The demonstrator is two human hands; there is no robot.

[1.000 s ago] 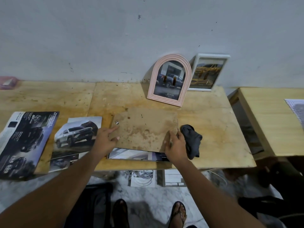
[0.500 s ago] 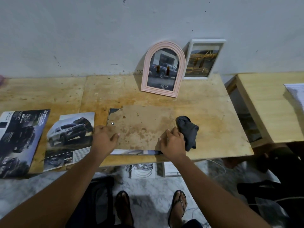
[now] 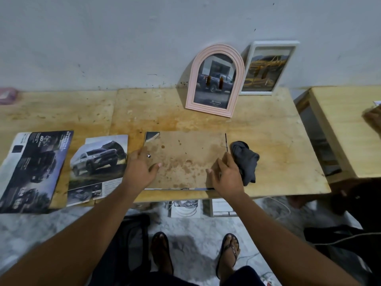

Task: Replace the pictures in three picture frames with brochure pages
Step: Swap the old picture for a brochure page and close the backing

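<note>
A stained brown backing board [image 3: 185, 159] lies flat near the table's front edge, over a frame and page of which only a dark corner [image 3: 152, 136] and a thin strip along the near edge show. My left hand [image 3: 140, 170] presses on the board's left side beside a small metal clip [image 3: 148, 155]. My right hand [image 3: 228, 176] presses on its right near corner, fingers along the edge. A pink arched frame [image 3: 214, 48] and a white frame [image 3: 268, 43] lean on the wall, each holding a car picture. Two brochure pages [image 3: 97, 162] [image 3: 33, 166] lie at the left.
A crumpled grey cloth [image 3: 246, 162] lies just right of the board, touching my right hand. The wooden table [image 3: 278, 157] ends close to my body. A second table [image 3: 346, 124] stands at the right. Boxes and cables sit on the floor below.
The board has slid toward me and settled flat, covering the page that showed below its near edge. Both hands stayed on it, now pressing down.
</note>
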